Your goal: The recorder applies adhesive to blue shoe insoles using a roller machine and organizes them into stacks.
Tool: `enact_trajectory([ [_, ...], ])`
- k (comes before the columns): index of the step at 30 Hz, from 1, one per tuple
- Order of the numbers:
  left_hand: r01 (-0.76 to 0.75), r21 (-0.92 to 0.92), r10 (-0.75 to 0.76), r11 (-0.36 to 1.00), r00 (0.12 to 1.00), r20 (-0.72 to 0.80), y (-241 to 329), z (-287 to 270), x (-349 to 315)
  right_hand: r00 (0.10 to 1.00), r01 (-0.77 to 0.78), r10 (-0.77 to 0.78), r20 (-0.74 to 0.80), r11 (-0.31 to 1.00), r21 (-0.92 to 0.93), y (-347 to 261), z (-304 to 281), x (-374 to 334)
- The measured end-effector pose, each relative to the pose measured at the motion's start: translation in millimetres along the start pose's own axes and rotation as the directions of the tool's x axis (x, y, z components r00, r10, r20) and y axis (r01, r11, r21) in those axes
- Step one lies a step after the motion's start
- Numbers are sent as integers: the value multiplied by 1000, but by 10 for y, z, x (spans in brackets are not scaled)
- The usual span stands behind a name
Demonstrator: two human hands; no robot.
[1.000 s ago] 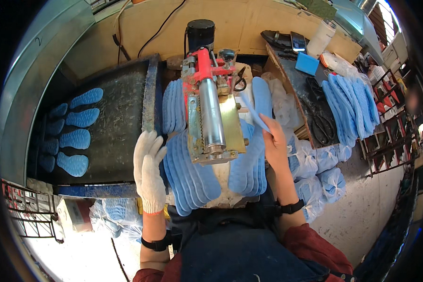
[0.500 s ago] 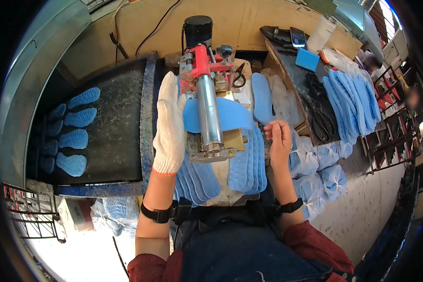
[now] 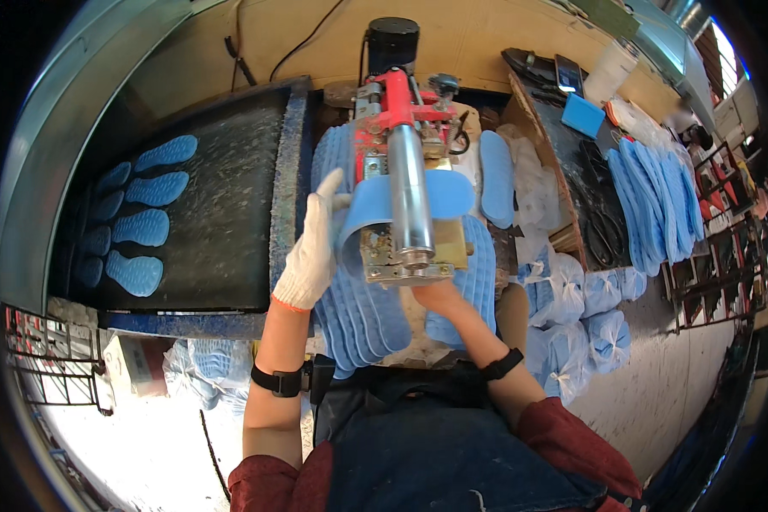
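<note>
"Where do you see the blue insole [image 3: 452, 195]?"

"On my feed it lies across the machine [image 3: 384, 100], beneath the metal cylinder [image 3: 411, 192]. One end sticks out to the right; the other curves down at the left."

"And the left hand [image 3: 309, 254]?"

"It wears a white knit glove. I see its fingers stretched out, released, just beside the insole's curved end. From here I can't tell whether the glove touches it."

"The right hand [image 3: 439, 296]?"

"Bare, just under the machine's front end. The metal hides the fingertips from me, so I can't tell if they're clenched or grasping anything."

"What lies around them?"

"I have a fanned left pile [image 3: 367, 317] of insoles, a right pile [image 3: 484, 269], and a single insole [image 3: 497, 179] beyond that one. Far left, more insoles rest on a black bench [image 3: 226, 222]. At my right, a table [image 3: 548, 111] bears another stack [image 3: 657, 205], a blue box [image 3: 582, 115], a phone [image 3: 568, 75] and a white bottle [image 3: 612, 70]. Filled plastic bags [image 3: 607, 340] sit below it."
</note>
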State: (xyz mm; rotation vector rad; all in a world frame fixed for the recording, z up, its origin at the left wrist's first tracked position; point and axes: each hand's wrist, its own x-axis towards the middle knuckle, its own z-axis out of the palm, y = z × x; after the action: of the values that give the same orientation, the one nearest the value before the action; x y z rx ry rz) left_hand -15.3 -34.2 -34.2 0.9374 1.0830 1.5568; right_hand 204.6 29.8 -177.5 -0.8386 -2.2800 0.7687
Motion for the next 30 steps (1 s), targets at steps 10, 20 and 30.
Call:
enact_trajectory([
  [10,87,405,-114,910,993,41,-182,-198,-546,987,118,-146,-70,944,-307,235,327,76],
  [20,47,-669,-140,741,986,-86,455,-244,-1027,762,-410,642,82,382,828,180,-721,-81],
  [30,-307,-368,-133,878,581,-803,204,-1624,-533,811,-208,584,-16,314,927,-91,-1210,-23],
])
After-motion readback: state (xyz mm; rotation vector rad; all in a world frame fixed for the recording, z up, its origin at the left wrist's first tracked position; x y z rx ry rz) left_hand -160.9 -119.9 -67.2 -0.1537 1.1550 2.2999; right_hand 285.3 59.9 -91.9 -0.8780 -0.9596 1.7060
